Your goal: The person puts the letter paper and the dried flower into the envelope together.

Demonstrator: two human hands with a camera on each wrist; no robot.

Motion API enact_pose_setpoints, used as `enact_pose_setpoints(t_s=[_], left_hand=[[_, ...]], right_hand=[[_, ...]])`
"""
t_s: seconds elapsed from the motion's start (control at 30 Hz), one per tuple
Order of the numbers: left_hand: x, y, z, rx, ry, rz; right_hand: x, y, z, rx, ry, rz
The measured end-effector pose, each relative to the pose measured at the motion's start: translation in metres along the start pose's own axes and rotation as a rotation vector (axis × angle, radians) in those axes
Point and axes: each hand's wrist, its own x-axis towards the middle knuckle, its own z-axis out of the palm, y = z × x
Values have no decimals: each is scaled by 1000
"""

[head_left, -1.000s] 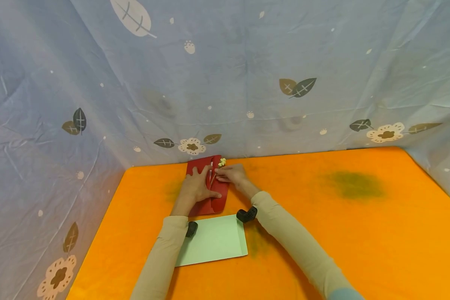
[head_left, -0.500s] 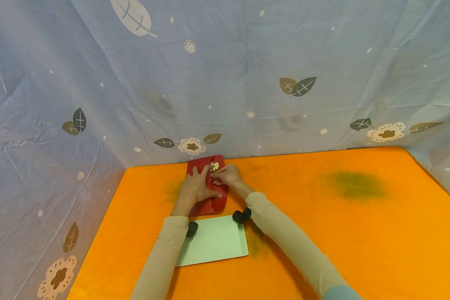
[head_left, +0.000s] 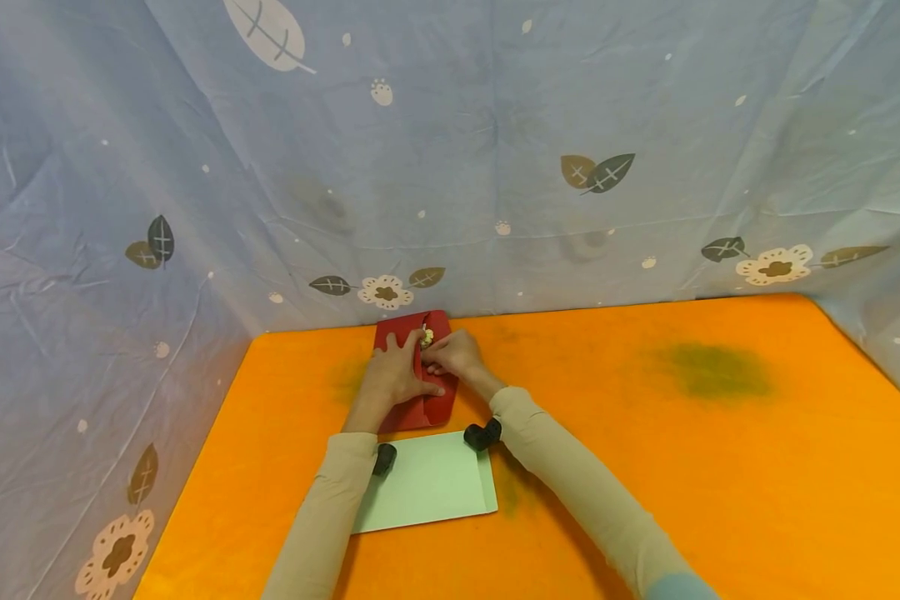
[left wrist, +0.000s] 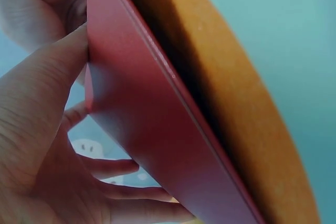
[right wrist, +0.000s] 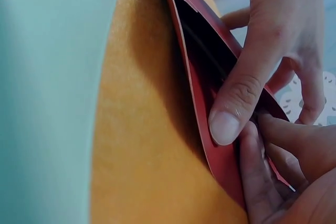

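A red envelope (head_left: 439,408) lies near the back edge of the table with its mouth parted. My left hand (head_left: 392,375) rests over it, thumb and fingers spread to either side of the mouth; in the right wrist view the left thumb (right wrist: 229,121) presses the inner face. My right hand (head_left: 459,356) pinches a small sprig of cream flowers (head_left: 427,336) at the mouth, with the blossoms toward the wall. The stem is hidden by the fingers. In the right wrist view the right fingers (right wrist: 255,174) reach just inside the envelope (right wrist: 223,163).
In front of the red envelope a pale green envelope (head_left: 427,487) lies flat, partly under the left forearm. An orange cloth (head_left: 607,417) covers the table. A patterned blue-grey curtain (head_left: 457,167) hangs behind and at the sides. Both wrists carry black cameras (head_left: 483,435).
My right hand has moved slightly left with the sprig, and its blossoms now sit lower and closer to the mouth of the red envelope. The left hand has stayed in place.
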Motion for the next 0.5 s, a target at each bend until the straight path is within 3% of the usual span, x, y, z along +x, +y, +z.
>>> enact_pose_setpoints(t_s=[0.27,0.5], left_hand=[[-1,0,0,-15,8,6],[0,0,0,-4,11,14]], right_hand=[[-1,-1,4,-52,47,12],[-1,-2,7,0,61,45]])
